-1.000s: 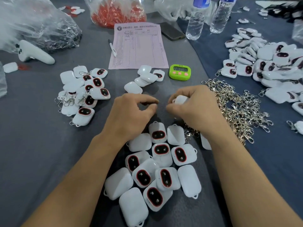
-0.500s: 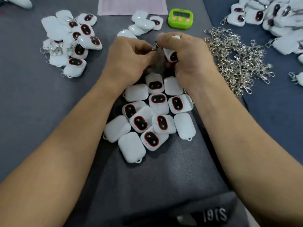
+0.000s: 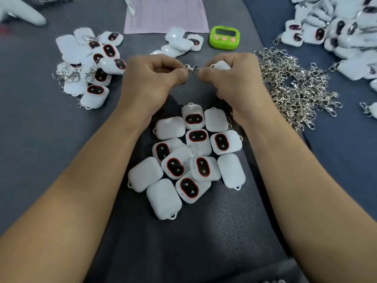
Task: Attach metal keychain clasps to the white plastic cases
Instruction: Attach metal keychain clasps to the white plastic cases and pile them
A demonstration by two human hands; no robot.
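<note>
My left hand (image 3: 155, 78) pinches a small metal clasp (image 3: 190, 68) between thumb and fingers. My right hand (image 3: 234, 82) holds a white plastic case (image 3: 221, 65) in curled fingers, and its thumb and fingertip meet the clasp from the right. Both hands hover above a cluster of several white cases (image 3: 191, 160) without clasps, some showing red-rimmed dark ovals. A heap of loose metal clasps (image 3: 293, 86) lies just right of my right hand.
A pile of cases with clasps (image 3: 91, 66) lies at the left; a larger pile (image 3: 342, 33) fills the far right. A green timer (image 3: 224, 37), a pink paper sheet (image 3: 166, 15) and a few loose cases (image 3: 179, 44) sit beyond my hands on the grey cloth.
The hands have drawn slightly apart, so the clasp now shows between the two thumbs. The case sits higher in my right hand. The camera has tilted up a little.
</note>
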